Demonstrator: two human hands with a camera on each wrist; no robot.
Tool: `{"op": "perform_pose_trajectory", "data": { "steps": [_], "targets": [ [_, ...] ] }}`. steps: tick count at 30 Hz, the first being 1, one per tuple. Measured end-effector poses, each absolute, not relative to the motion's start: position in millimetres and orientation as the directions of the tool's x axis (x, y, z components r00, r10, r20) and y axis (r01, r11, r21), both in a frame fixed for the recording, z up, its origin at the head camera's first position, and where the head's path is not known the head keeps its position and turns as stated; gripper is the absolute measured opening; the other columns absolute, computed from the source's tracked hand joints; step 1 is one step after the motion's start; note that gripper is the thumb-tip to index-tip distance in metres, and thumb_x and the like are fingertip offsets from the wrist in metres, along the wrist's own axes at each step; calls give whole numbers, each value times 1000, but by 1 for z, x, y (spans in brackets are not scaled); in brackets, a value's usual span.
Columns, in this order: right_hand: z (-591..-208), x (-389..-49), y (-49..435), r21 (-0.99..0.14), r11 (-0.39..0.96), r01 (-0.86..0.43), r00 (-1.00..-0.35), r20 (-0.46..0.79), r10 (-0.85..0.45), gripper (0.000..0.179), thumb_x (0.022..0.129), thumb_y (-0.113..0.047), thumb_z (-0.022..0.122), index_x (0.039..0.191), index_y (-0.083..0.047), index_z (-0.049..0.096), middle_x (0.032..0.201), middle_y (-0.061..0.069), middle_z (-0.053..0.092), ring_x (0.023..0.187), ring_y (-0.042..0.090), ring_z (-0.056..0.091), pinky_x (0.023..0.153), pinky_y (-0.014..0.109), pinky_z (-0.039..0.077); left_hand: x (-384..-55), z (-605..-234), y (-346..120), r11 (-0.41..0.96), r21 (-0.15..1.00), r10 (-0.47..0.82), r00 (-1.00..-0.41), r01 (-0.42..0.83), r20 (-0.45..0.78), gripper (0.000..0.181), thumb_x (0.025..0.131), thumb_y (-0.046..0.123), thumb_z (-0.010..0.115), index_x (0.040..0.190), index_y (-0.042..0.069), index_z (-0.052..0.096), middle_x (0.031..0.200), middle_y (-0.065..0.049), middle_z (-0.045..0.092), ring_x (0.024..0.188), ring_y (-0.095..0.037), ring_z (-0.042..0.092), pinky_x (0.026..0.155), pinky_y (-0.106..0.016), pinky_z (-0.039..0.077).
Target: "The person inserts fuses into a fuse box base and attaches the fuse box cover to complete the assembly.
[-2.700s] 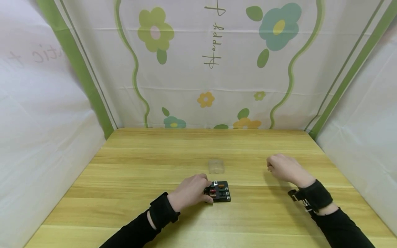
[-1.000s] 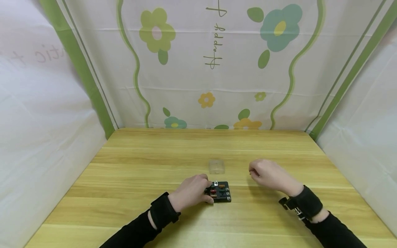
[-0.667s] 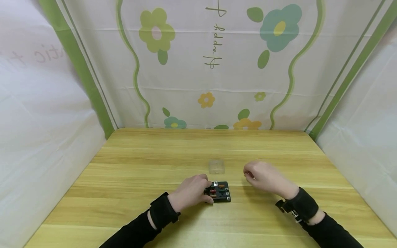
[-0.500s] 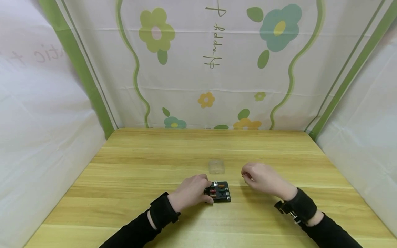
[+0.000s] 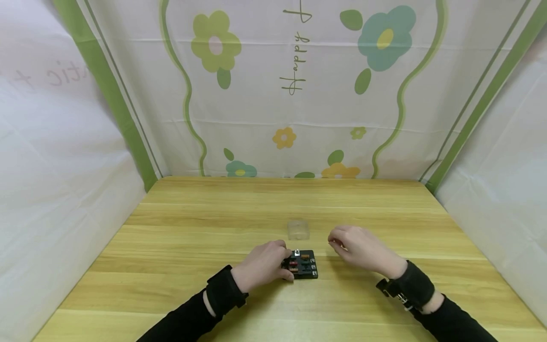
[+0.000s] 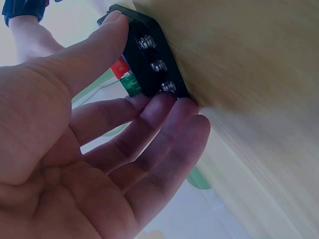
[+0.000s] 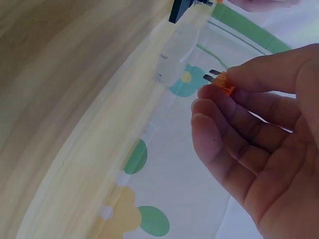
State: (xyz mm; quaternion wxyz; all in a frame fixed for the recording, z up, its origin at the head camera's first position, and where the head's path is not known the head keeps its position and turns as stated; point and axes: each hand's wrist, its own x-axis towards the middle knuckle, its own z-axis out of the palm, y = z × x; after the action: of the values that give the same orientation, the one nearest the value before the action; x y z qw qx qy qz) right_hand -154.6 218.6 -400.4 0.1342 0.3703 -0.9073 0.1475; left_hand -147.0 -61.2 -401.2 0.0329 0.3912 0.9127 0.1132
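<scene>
A black fuse block (image 5: 305, 264) lies on the wooden table, with red, orange and green blade fuses standing in its slots. My left hand (image 5: 262, 266) grips it by its left end, thumb on the near side and fingers on the far side. The left wrist view shows a row of metal screws (image 6: 158, 65) along the block's edge, between thumb and fingers. To the right of the block, my right hand (image 5: 363, 249) pinches a small orange blade fuse (image 7: 224, 83) between thumb and index finger. Its two metal prongs stick out past the fingertips.
A clear plastic cover (image 5: 298, 230) rests on the table just behind the fuse block. White cloth with printed flowers (image 5: 284, 137) hangs behind the table (image 5: 192, 213), and plain white cloth walls (image 5: 64, 166) stand at both sides.
My right hand has moved left and slightly nearer, from the table's right side toward the fuse block, slowing lately. The left hand and the block have stayed in place.
</scene>
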Motion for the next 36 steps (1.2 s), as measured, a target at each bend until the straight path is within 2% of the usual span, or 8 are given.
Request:
{"op": "perform_pose_trajectory", "data": {
  "steps": [15,25,36],
  "targets": [
    [-401,-150,211,-171,620,-766,-631,387,-672,7,88,-6,73,95,-7,74,89,-3,66,77,7,63,66,24,52,-147,-402,-59,685,221,710,-704,694,6,44,80,42,80,108,9,73,88,2,55,69,-7,47,59,-22,41],
    [-398,-143,199,-125,555,-822,-546,450,-707,12,84,-2,76,94,-7,73,87,-3,64,75,7,62,65,21,51,-149,-402,-60,680,225,714,-700,698,16,39,80,40,81,104,11,74,86,3,53,66,-7,46,56,-22,41],
    [-401,-135,186,-162,515,-841,-528,448,-721,13,84,2,75,95,-4,73,85,-3,61,73,5,58,65,17,48,-150,-403,-59,681,224,714,-700,697,7,34,80,40,81,99,13,74,84,4,51,64,-7,46,55,-22,40]
  ]
}}
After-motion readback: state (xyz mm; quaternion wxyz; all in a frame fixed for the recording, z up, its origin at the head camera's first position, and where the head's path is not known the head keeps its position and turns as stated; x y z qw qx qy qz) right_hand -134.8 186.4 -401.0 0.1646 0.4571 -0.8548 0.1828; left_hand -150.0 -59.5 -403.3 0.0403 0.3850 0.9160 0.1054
